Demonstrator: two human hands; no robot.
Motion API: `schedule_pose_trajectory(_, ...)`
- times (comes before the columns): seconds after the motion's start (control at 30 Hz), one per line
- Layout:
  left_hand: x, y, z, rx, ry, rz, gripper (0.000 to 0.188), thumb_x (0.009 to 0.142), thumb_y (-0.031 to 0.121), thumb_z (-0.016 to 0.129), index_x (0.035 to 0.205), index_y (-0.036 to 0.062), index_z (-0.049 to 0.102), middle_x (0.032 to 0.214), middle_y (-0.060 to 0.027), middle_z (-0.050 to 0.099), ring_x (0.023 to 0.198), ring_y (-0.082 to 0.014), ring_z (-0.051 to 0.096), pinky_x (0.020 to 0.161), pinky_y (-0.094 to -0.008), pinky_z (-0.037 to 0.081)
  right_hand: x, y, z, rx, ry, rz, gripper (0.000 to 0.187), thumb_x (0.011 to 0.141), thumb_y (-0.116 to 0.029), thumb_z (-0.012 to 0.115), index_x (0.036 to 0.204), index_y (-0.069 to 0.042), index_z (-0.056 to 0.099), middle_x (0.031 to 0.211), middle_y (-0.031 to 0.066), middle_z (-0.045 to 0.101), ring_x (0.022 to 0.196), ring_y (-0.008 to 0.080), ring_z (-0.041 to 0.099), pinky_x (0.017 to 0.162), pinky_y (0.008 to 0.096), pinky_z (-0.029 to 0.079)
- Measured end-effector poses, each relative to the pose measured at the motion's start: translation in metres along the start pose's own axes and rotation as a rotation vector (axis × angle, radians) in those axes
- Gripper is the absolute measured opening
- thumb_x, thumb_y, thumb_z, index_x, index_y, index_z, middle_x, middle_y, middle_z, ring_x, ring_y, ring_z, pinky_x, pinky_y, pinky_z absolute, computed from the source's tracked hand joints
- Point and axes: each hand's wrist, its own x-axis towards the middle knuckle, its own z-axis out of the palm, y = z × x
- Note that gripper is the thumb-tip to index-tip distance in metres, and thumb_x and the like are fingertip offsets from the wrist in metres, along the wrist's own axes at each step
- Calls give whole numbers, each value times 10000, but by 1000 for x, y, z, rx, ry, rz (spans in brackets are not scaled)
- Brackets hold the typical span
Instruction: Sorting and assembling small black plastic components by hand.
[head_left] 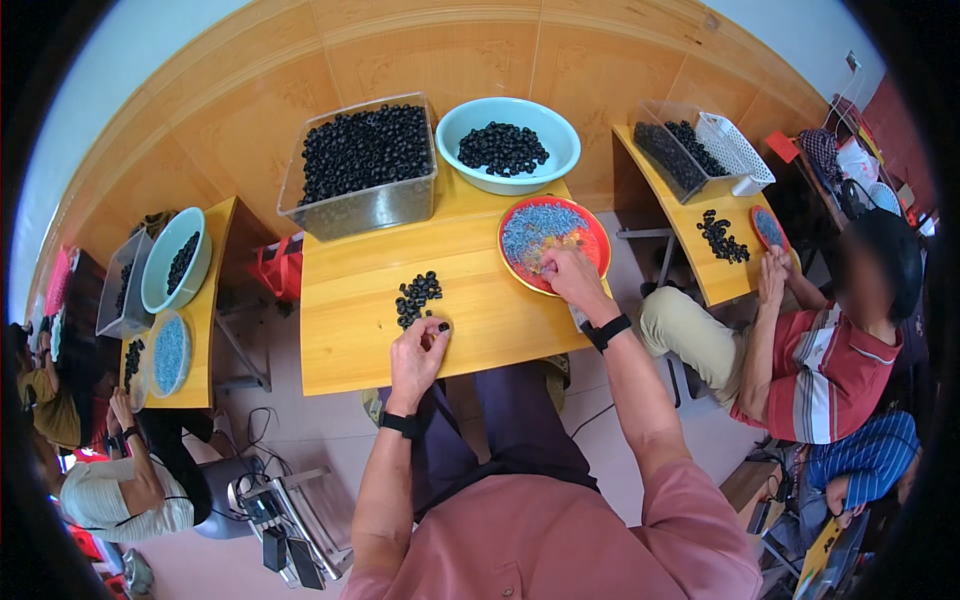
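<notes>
Near the front edge of the wooden table, my left hand (412,362) pinches a small black cap-like piece (443,327) between thumb and finger. Just beyond it lies a loose pile of the same black pieces (418,296). My right hand (575,280) reaches over the near part of a red round plate (602,243), fingers closed together and pointing down. Small blue-grey pieces (540,224) heap up in that plate, mostly at its far left. Whatever the right fingertips hold is too small to tell. Each wrist wears a black band.
At the back of the table (345,345) stand a clear plastic bin (365,213) full of black pieces and a light blue basin (507,185) with more. Two people work at side tables, one to the left (207,330) and one to the right (722,285).
</notes>
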Motion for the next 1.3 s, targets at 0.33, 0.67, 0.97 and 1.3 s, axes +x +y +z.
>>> schedule_pose_trajectory(0.33, 0, 1, 0, 12, 4, 8, 179, 875, 97, 754, 1006, 4, 674, 774, -64, 667, 669, -143, 622, 646, -292, 513, -4, 8, 1, 52, 86, -12, 82, 858, -60, 690, 923, -12, 684, 904, 157, 712, 883, 343, 679, 780, 437, 529)
schedule_pose_trajectory(0.67, 0, 2, 1, 7, 2, 19, 190, 877, 100, 753, 1023, 7, 673, 771, -64, 665, 664, -145, 620, 641, -298, 512, -4, 16, 2, -25, 84, -6, 118, 882, -92, 667, 978, -31, 700, 949, 169, 724, 914, 357, 684, 806, 444, 540)
schedule_pose_trajectory(0.97, 0, 0, 3, 9, 11, 32, 190, 870, 110, 758, 1015, 5, 695, 787, -90, 690, 633, -167, 629, 616, -307, 514, -4, 1, -14, 160, 114, 52, 167, 879, -67, 639, 1030, -25, 697, 982, 185, 731, 926, 368, 700, 817, 466, 551)
schedule_pose_trajectory(1.3, 1, 0, 1, 13, 11, 10, 196, 863, 113, 759, 1012, 2, 696, 778, -89, 683, 633, -170, 629, 615, -312, 510, -6, 0, -25, 115, -45, 130, 131, 894, -67, 658, 979, -21, 747, 978, 184, 740, 900, 332, 718, 775, 418, 553)
